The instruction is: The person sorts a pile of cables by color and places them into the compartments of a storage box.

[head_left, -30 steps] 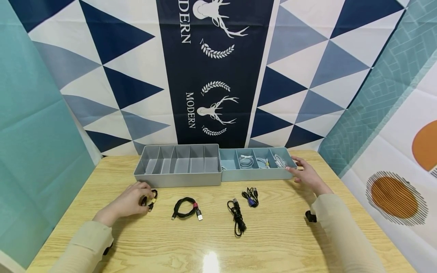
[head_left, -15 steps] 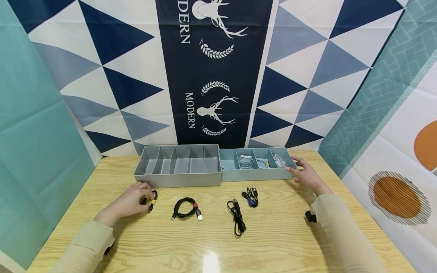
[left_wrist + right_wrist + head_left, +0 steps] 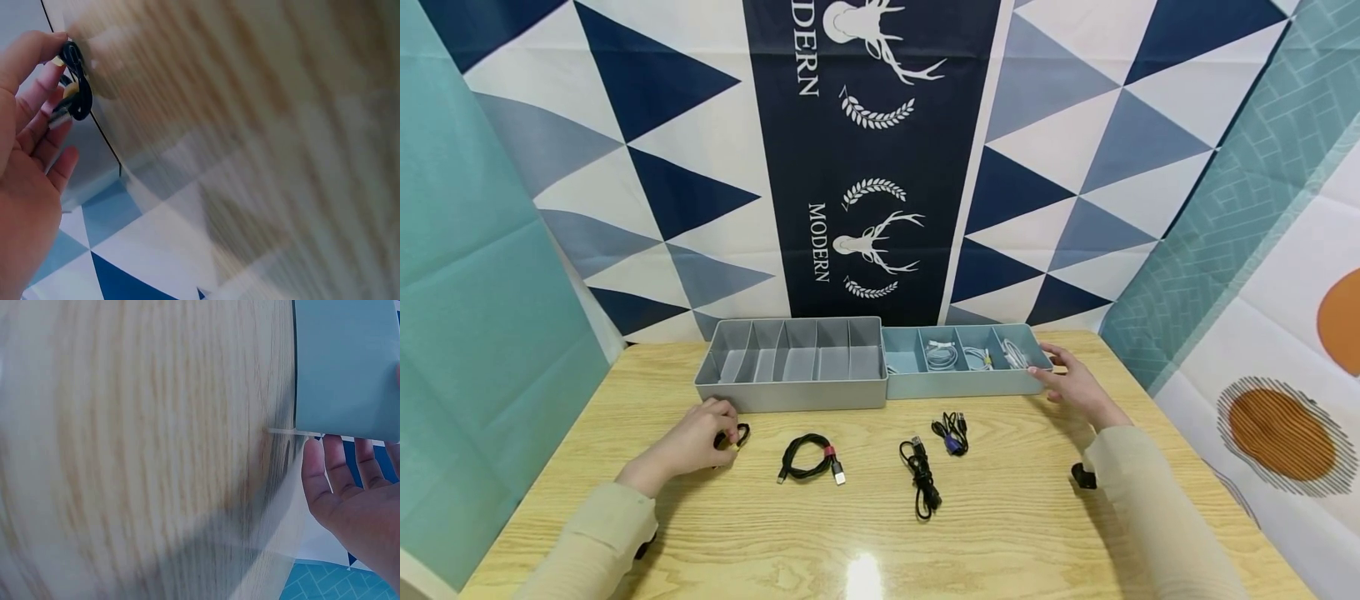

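The left hand [image 3: 696, 435] pinched a black cable [image 3: 85, 100] with a yellow tie [image 3: 70, 90], just before the grey tray [image 3: 790, 397]. The right hand [image 3: 1073, 389] touched the blue tray's [image 3: 962, 383] right end, fingers loosely spread. Three more cables [image 3: 921, 479] lay on the bench [image 3: 737, 533]. "MODERN" ran sideways on the wall cloth [image 3: 865, 162].

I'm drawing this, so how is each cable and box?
Yellow-banded black cable: looped, in the left hand
Red-banded black cable: coiled, untouched
Blue-banded black cable: bundled, untouched
All-black USB cable: bundled, untouched
Gray divided organizer: lidless
Blue divided organizer: lidless, holding pale cables, right hand touching
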Motion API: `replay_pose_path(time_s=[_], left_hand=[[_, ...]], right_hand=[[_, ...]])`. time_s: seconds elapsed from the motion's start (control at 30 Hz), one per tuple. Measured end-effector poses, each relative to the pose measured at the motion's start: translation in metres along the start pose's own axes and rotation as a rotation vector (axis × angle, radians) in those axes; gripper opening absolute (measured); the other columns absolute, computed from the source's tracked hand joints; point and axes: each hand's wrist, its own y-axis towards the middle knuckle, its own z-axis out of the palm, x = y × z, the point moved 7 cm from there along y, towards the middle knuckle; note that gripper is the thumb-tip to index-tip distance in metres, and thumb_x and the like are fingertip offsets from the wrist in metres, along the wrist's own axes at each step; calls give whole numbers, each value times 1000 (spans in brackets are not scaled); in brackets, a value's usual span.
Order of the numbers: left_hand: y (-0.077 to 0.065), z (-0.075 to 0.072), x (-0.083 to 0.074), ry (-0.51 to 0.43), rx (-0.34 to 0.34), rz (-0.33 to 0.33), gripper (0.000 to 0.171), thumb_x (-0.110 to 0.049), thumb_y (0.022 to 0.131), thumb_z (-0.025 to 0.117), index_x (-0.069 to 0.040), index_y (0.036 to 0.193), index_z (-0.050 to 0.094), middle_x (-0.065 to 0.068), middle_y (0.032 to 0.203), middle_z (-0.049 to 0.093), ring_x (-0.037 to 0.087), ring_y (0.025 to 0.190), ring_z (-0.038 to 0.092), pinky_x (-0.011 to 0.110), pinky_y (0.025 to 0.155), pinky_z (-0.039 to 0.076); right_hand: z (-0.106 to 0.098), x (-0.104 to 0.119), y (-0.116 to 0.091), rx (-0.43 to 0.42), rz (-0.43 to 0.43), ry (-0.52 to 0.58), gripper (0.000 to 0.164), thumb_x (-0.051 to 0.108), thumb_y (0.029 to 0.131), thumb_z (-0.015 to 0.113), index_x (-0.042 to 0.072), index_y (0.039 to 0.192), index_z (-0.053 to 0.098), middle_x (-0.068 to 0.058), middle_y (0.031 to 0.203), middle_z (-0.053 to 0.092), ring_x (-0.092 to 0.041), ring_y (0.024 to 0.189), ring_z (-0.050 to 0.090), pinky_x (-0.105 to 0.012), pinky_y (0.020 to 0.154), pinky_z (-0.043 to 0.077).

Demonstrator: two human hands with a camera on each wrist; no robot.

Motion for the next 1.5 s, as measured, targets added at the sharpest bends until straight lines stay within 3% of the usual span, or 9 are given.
replay_pose_path(time_s=[0.3, 0.93, 1.27, 1.5], left_hand=[[-2, -9, -13, 6, -93, 108, 21, -13, 61, 76, -23, 67, 58, -7, 91, 55, 12, 86, 45, 36, 75, 39], [0, -24, -27, 79, -79, 127, 17, -11, 66, 72, -19, 80, 65, -12, 83, 56, 8, 82, 48, 32, 70, 42], [6, -38, -37, 106, -93, 123, 14, -13, 71, 73, -17, 82, 66, -9, 85, 57, 12, 83, 52, 36, 72, 44], [14, -49, -42, 126, -122, 163, 15, -9, 69, 72, -16, 81, 65, -7, 85, 58, 15, 83, 54, 38, 72, 44]], right_hand=[[0, 0, 0, 2, -3, 0, 86, 47, 90, 59, 12, 153, 11, -31, 147, 15, -43, 124, 35, -50, 91, 48], [1, 1, -1, -1, 13, -4, 85, 46, 90, 59, 12, 153, 11, -31, 148, 15, -43, 124, 35, -49, 92, 48], [0, 0, -1, -2, 3, 0, 86, 46, 90, 60, 12, 153, 12, -30, 147, 17, -42, 123, 34, -47, 90, 48], [-1, -3, 1, 0, 22, -6, 87, 48, 89, 60, 14, 153, 11, -30, 148, 15, -42, 123, 35, -47, 91, 48]])
